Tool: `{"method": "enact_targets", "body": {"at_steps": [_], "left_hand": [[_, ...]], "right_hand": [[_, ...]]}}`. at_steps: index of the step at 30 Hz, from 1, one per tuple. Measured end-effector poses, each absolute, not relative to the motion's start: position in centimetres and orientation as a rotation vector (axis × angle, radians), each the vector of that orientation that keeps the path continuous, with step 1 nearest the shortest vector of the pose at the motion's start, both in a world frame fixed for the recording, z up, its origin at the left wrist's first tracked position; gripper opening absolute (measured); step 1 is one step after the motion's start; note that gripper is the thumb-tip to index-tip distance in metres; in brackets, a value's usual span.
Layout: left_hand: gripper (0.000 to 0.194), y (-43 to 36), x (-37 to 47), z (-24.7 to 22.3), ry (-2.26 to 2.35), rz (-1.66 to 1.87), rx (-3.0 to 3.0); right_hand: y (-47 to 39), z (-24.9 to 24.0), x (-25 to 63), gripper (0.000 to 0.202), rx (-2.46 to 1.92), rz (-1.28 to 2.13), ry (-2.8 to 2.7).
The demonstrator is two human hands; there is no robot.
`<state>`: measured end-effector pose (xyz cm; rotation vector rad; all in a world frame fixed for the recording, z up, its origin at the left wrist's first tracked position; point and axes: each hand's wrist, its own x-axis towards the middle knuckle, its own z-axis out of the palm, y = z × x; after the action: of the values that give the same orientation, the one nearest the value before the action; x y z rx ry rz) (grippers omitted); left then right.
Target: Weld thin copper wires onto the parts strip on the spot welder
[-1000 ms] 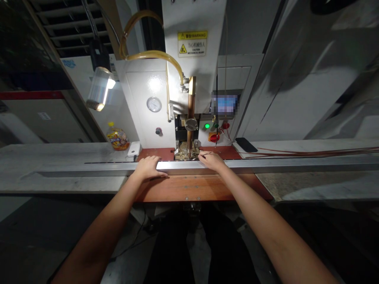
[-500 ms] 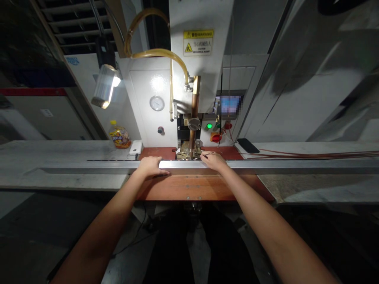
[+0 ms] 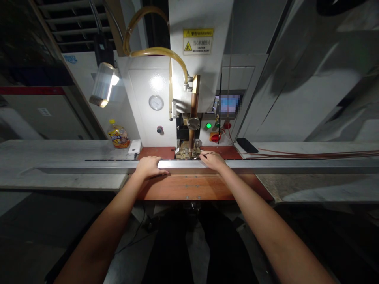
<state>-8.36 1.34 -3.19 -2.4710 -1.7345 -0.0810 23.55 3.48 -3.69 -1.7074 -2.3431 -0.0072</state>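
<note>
A long grey metal bar (image 3: 183,167) lies across the reddish-brown board (image 3: 189,189). My left hand (image 3: 149,166) grips this bar, fingers over its top and thumb along its front side. At the right of the copper electrode rod (image 3: 193,114), my right hand (image 3: 212,159) is closed in a pinch on something thin and dark, too small to name. The rod's lower tip meets a small metal fixture (image 3: 185,152) just behind the bar.
A lamp (image 3: 103,85) hangs at upper left. Behind the bar stand a yellow-capped bottle (image 3: 119,136) and a white box (image 3: 135,146). A black phone (image 3: 247,145) and thin brown rods (image 3: 310,155) lie at right. The machine's panel has a green light (image 3: 209,125).
</note>
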Motion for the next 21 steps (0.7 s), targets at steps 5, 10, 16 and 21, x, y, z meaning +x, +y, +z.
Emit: {"method": "enact_targets", "body": {"at_steps": [5, 10, 16, 21], "left_hand": [[0.083, 1.34, -8.43, -3.36, -1.741, -0.105, -2.466], [0.086, 1.52, -8.53, -3.55, -1.733, -0.119, -2.464], [0.088, 1.57, -8.54, -3.67, -1.77, -0.115, -2.464], [0.089, 1.7, -8.58, -3.78, -1.768, -0.109, -2.455]], "right_hand": [[3.29, -3.51, 23.47, 0.037, -1.722, 0.0, -2.337], [3.05, -3.21, 23.33, 0.037, -1.733, 0.004, -2.346], [3.05, -3.21, 23.34, 0.038, -1.726, 0.003, -2.356], [3.27, -3.5, 23.43, 0.038, -1.734, -0.002, -2.346]]}}
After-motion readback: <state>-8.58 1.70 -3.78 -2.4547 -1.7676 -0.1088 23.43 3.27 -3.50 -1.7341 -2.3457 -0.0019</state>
